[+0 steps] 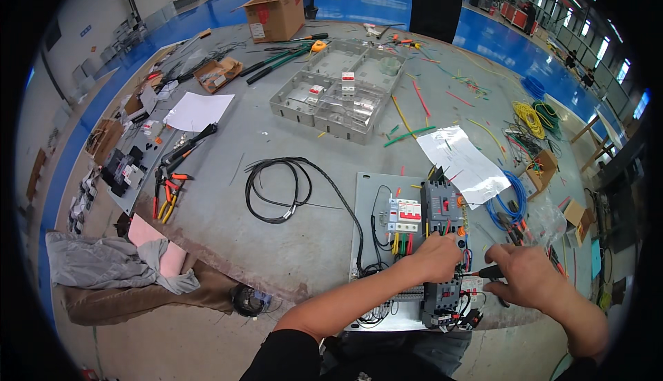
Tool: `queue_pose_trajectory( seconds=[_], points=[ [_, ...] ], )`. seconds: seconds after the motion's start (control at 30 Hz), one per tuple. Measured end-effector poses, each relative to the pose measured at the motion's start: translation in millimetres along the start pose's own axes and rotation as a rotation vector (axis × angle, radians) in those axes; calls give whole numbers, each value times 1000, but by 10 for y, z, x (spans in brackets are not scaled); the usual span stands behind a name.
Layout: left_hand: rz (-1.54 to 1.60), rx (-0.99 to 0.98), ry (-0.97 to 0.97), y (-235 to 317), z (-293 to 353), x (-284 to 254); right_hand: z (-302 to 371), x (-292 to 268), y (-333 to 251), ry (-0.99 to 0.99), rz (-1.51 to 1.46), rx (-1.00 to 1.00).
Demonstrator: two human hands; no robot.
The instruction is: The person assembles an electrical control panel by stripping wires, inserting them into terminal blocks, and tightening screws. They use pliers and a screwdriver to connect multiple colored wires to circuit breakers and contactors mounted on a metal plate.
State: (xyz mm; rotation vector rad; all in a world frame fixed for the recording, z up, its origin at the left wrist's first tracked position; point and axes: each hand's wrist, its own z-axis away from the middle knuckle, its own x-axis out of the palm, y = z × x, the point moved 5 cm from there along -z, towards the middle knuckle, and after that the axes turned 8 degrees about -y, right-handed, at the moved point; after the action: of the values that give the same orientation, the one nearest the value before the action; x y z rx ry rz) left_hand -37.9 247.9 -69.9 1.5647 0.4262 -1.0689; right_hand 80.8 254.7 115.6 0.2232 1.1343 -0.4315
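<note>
A metal mounting plate [366, 191] lies at the table's near edge, fitted with electrical parts and many wires. On it sit a white circuit breaker with red levers [406, 215], a larger dark grey breaker [440, 201] and another dark grey breaker [439, 301] nearer me. My left hand [436, 258] rests over the wiring between the two grey breakers, its fingers closed; what they grip is hidden. From the right, my right hand [528, 274] holds a screwdriver [490, 272] with a dark handle. Its shaft points left toward the parts beneath my left hand.
A black cable coil [280, 191] runs to the plate. Beyond are a white sheet [463, 163], a grey plastic enclosure [331, 91] and a cardboard box [276, 15]. Pliers [169, 198] lie left; a blue wire coil [507, 201] and clear plastic bag [544, 222] lie right.
</note>
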Motion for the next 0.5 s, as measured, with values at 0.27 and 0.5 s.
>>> queue_pose_trajectory(
  seconds=[0.27, 0.5],
  points=[
    [-31, 18, -15, 30, -3, -3, 4, 20, 27, -9, 83, 89],
    [-26, 57, 33, 29, -7, -13, -15, 145, 122, 43, 141, 86]
  ],
)
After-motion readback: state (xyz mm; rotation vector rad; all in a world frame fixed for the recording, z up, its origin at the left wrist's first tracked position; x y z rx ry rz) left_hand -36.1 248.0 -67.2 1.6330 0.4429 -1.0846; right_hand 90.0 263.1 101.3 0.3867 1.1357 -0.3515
